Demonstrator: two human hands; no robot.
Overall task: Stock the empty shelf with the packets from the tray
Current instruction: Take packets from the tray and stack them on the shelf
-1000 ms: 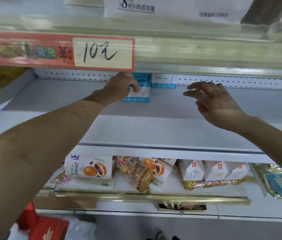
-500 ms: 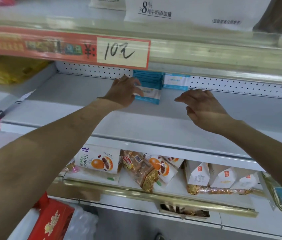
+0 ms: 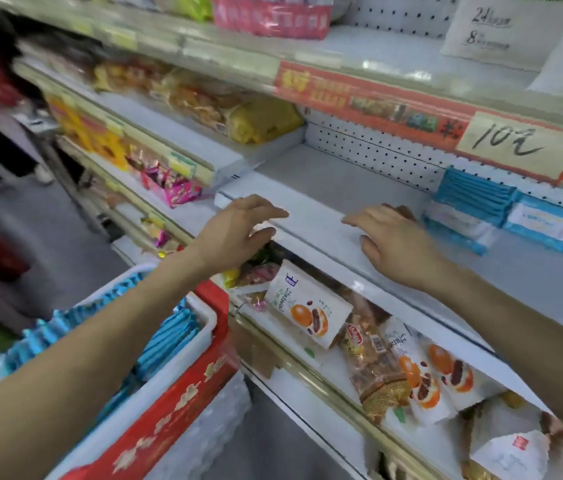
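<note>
Stocking is early: few packets [image 3: 473, 202] on shelf [image 3: 342, 181], most in tray [image 3: 155, 382]. Left hand [image 3: 238, 233] and right hand [image 3: 394, 244] are relaxed, holding nothing.

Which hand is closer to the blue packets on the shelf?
The right hand. It is over the front of the shelf, just left of the blue packets, not touching them. The left hand is farther left, beyond the right hand.
</note>
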